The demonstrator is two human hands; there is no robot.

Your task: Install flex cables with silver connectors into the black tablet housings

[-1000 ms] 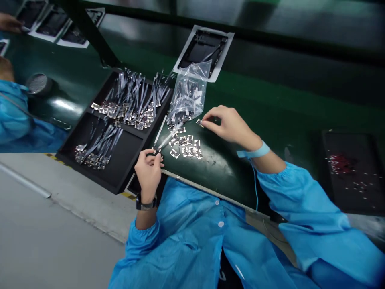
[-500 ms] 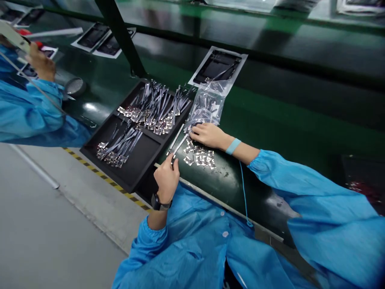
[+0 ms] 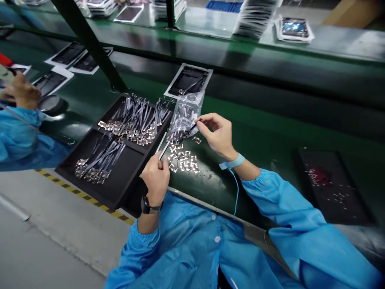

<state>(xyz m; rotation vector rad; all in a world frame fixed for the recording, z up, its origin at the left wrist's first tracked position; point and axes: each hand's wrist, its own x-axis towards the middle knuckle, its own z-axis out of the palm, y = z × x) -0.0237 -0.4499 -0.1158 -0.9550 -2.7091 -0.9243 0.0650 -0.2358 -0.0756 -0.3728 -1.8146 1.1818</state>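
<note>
My left hand (image 3: 156,176) is closed at the bench's front edge, pinching a thin pale flat ribbon cable (image 3: 164,149) that points up and away. To its right, my right hand (image 3: 218,134) holds a short dark strip (image 3: 194,126) between thumb and fingertips, just above the bench. Behind and left of those fingertips lies a clear plastic bag (image 3: 195,100) with ribbon cables spilling from its near end. Small circuit boards (image 3: 189,165) lie loose on the green bench between my hands.
Left of my hands, a black divided tray (image 3: 132,172) holds many ribbon cables with boards. A black device housing (image 3: 186,78) lies behind the bag. Another dark tray (image 3: 339,168) with small parts sits at right. A co-worker's hand (image 3: 25,90) is at far left.
My right hand has lifted from the cables at the bag and moved right, now with a dark strip in its fingertips. My left hand still pinches the cable. The view has shifted.
</note>
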